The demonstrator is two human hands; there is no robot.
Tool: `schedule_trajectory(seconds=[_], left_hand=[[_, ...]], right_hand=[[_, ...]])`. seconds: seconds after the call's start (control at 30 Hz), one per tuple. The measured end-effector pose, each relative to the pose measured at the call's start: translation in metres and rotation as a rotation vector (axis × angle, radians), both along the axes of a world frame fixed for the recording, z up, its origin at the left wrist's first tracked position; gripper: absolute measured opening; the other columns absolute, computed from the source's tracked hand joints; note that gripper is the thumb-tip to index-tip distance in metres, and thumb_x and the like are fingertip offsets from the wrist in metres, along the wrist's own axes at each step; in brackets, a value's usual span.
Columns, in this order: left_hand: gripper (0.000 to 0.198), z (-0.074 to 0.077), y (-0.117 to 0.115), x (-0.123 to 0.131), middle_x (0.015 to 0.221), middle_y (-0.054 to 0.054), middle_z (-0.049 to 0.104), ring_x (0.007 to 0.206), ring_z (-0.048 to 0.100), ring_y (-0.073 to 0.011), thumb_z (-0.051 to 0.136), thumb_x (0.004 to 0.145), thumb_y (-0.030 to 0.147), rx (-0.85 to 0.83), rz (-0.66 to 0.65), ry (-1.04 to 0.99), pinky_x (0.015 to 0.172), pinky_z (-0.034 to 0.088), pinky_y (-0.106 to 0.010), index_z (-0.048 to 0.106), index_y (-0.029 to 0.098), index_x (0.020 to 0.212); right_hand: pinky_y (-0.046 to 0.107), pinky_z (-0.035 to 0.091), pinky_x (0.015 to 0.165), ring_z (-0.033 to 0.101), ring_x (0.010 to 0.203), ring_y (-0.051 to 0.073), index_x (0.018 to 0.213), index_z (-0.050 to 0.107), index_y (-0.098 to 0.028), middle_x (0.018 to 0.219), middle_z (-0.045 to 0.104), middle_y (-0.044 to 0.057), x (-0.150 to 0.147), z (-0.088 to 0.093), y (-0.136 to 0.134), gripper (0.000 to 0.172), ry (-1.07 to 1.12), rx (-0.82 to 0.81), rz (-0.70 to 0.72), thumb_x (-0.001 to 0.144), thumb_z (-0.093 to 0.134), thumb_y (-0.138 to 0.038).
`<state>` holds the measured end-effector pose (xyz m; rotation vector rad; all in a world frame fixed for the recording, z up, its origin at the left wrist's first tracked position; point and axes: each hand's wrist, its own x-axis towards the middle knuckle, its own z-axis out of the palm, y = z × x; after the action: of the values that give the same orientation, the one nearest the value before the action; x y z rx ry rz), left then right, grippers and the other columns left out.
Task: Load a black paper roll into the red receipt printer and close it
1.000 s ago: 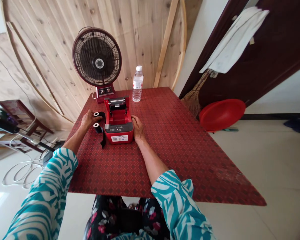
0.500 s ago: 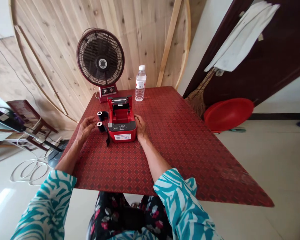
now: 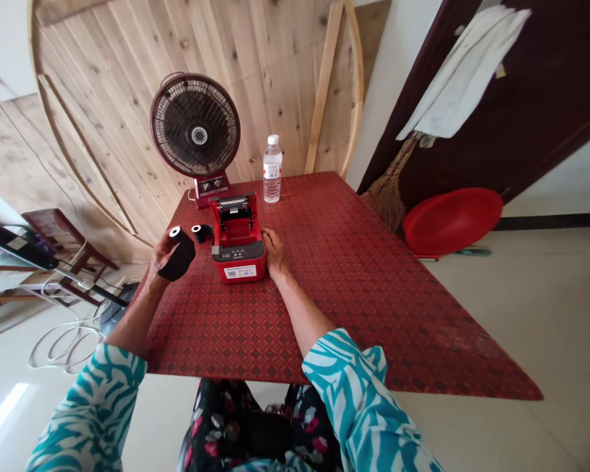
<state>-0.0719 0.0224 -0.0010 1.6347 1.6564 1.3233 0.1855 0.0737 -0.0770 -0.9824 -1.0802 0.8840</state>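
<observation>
your left hand [image 3: 161,257] curls round a black ribbon roll [image 3: 181,257] left of centre; your right hand [image 3: 275,252] lies spread against the red label printer [image 3: 238,259], its lid [image 3: 235,211] open, a second roll [image 3: 202,232] sitting outside it.

Nothing here can be read outright. A white sticker [image 3: 238,272] on the front of the printer [image 3: 237,259] carries rows of tiny dark print, with a darker block at its left end, all too small to make out. Just above it, the printer's dark panel [image 3: 238,252] shows faint pale markings, also illegible. The water bottle [image 3: 272,172] wears a white wrap label [image 3: 272,170] with coloured print, blurred at this size. The dark device [image 3: 14,242] at the far left has a pale patch [image 3: 16,243] on it, and no writing can be told there.
</observation>
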Motion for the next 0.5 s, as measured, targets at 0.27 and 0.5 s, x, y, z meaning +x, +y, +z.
schedule_trajectory(seconds=[0.27,0.5], left_hand=[[0.047,0.060,0.023,0.062,0.106,-0.008,0.073,0.096,0.067,-0.0232,0.072,0.072,0.031,-0.011,-0.475,0.243,0.088,0.054,-0.037,0.067,0.018,0.117],[0.029,0.069,0.061,0.096,0.095,-0.004,0.077,0.090,0.070,-0.0234,0.069,0.067,0.011,-0.246,-0.515,0.738,0.083,0.053,-0.033,0.077,0.023,0.092]], right_hand=[[0.041,0.044,0.105,0.062,0.109,0.022,0.100,0.070,-0.023,0.110,0.072,0.005,0.001,0.003,0.001,0.031,-0.026,0.002,0.013,0.084,0.048,-0.039],[0.041,0.045,0.105,0.062,0.110,0.021,0.100,0.070,-0.024,0.109,0.073,0.005,0.001,0.005,0.001,0.030,-0.038,-0.006,0.010,0.085,0.048,-0.036]])
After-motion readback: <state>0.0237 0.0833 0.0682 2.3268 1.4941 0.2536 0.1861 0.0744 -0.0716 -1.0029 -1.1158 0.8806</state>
